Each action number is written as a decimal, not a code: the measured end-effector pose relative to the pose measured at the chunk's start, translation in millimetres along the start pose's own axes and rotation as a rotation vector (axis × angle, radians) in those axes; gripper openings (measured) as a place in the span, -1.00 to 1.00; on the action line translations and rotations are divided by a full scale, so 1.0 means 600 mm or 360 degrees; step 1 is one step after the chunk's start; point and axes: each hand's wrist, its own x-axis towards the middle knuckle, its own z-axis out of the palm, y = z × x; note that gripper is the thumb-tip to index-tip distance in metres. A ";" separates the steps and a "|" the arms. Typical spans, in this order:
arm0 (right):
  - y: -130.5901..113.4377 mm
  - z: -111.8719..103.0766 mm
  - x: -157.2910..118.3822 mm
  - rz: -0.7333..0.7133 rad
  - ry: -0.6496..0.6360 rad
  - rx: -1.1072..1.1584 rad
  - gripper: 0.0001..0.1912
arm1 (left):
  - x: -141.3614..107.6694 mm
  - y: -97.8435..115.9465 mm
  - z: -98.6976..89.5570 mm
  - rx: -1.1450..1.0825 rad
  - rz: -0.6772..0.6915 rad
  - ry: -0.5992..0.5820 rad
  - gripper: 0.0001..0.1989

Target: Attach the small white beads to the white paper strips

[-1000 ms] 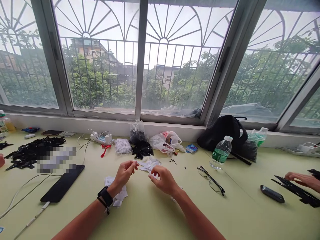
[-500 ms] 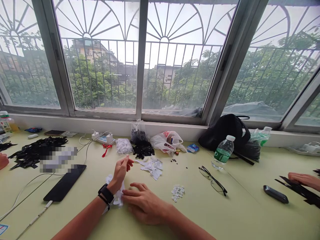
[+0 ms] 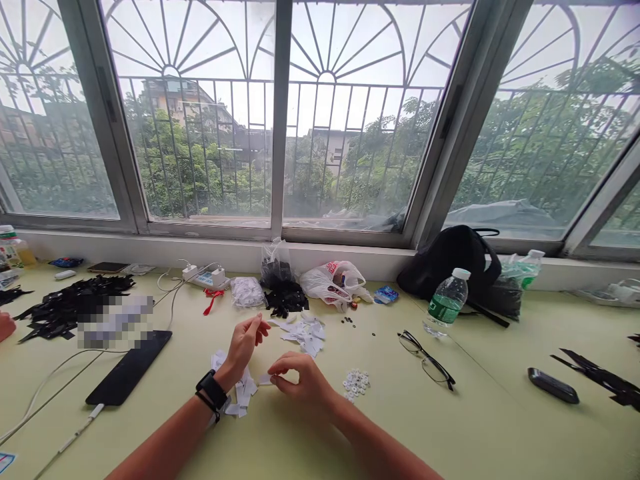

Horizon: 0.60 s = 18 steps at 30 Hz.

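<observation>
My left hand (image 3: 244,341), with a black watch on its wrist, is held over the table with its fingers curled towards the thumb. Whatever it may hold is hidden. Just right of it, my right hand (image 3: 303,381) pinches a small white strip (image 3: 264,380) between thumb and forefinger. Under and beside my left wrist lies a loose pile of white strips (image 3: 245,393). A second heap of white pieces (image 3: 307,335) is just beyond my hands. To the right of my right hand sits a cluster of small white ring-shaped pieces (image 3: 357,382).
Glasses (image 3: 425,360), a water bottle (image 3: 447,300) and a black case (image 3: 553,385) are on the right. A phone (image 3: 131,367) with a cable and black strips (image 3: 75,303) lie left. Bags (image 3: 333,283) line the window. Another person's hand (image 3: 6,327) shows at the left edge.
My right hand has lifted off the white strips and moved slightly right, now pinching one. My left hand has barely moved. Another person's hand at the right has left the view.
</observation>
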 end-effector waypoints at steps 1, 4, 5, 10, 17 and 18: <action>0.001 -0.003 0.001 0.0040 0.0045 0.0030 -0.87 | -0.002 0.003 0.002 0.0026 0.0001 -0.0058 -0.49; -0.003 -0.016 0.005 0.0141 0.0176 0.0154 -0.89 | -0.009 0.011 0.008 0.0086 0.0023 -0.0352 -0.57; -0.005 -0.021 0.007 0.0168 0.0220 0.0212 -0.90 | -0.012 0.012 0.010 0.0095 0.0043 -0.0463 -0.60; 0.007 -0.044 0.015 0.0291 0.0443 0.0490 -0.82 | -0.019 0.006 0.017 0.0114 0.0073 -0.0732 -0.63; 0.030 -0.061 0.022 0.0442 0.0525 0.0545 -0.65 | -0.021 -0.004 0.017 0.0083 0.0044 -0.0807 -0.66; 0.028 -0.068 0.023 0.0444 0.0506 0.0538 -0.65 | -0.021 -0.004 0.017 0.0090 0.0042 -0.0804 -0.67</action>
